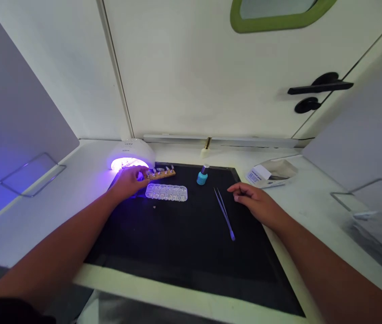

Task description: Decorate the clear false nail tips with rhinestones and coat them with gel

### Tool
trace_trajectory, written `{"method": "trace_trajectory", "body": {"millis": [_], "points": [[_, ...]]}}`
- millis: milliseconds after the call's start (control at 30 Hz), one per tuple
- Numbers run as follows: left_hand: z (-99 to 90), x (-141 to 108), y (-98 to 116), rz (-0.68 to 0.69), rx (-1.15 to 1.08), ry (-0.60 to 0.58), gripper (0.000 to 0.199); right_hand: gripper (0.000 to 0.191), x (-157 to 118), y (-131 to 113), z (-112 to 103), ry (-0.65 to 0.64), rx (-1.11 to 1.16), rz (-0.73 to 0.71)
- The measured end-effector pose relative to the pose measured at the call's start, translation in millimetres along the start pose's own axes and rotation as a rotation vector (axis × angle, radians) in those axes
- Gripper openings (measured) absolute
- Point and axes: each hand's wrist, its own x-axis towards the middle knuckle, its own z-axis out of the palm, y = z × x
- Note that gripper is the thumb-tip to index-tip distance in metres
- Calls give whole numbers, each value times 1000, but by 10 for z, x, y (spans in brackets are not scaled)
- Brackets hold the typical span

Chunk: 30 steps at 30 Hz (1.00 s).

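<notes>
Forearms (65,238), both bare, reach forward from the lower corners of the head view, slanting inward over a white tabletop (72,186) and a black rectangular mat (177,243). On the left, the arm stretches far out and the wrist turns slightly inward, the back of the left hand (128,183) facing up; its thumb and forefinger are narrowed about the left end of a light-brown strip carrying a row of small, shiny nail tips (165,173). That strip lies at the mat's far left, just in front of a white, domed lamp (138,150) glowing violet, and behind a clear plastic compartment box (166,192) filled with small pieces. Over at the mat's right edge, the right hand (253,200) hangs loosely curled, its fingers pointing left, the thumb tucked below the forefinger and nothing in its grasp. Slim purplish metal tweezers (224,212) lie to its left, tips pointing away from the person. A turquoise bottle with a silvery cap (202,176) stands between the box and the right hand, while an opened white carton (271,173) sits just beyond that hand.
</notes>
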Motion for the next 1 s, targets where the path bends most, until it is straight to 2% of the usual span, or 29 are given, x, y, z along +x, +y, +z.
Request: {"method": "trace_trajectory", "body": {"millis": [100, 167, 267, 333, 433, 500, 633, 800, 867, 1000], "points": [[-90, -9, -54, 16, -75, 37, 30, 27, 28, -34, 13, 13, 22, 9], [-193, -52, -5, 46, -141, 45, 35, 28, 45, -47, 6, 20, 27, 14], [-324, -228, 212, 112, -231, 16, 40, 28, 59, -59, -6, 24, 23, 11], [-333, -400, 396, 152, -270, -39, 37, 27, 63, -60, -7, 21, 15, 3], [-217, -634, 605, 207, -307, -136, 30, 25, 68, -49, 0, 17, -1, -8], [-96, -728, 661, 233, -311, -194, 28, 25, 60, -39, 3, 19, -16, -13], [95, -787, 631, 256, -290, -276, 26, 22, -14, -58, 22, 20, -49, -41], [162, -803, 569, 251, -217, -343, 22, 20, -192, -152, 144, -41, -79, -138], [168, -806, 560, 258, -189, -368, 19, 19, -256, -199, 205, -109, -102, -228], [166, -796, 564, 304, -176, -438, 17, 20, -353, -357, 263, -286, -212, -514]]}}
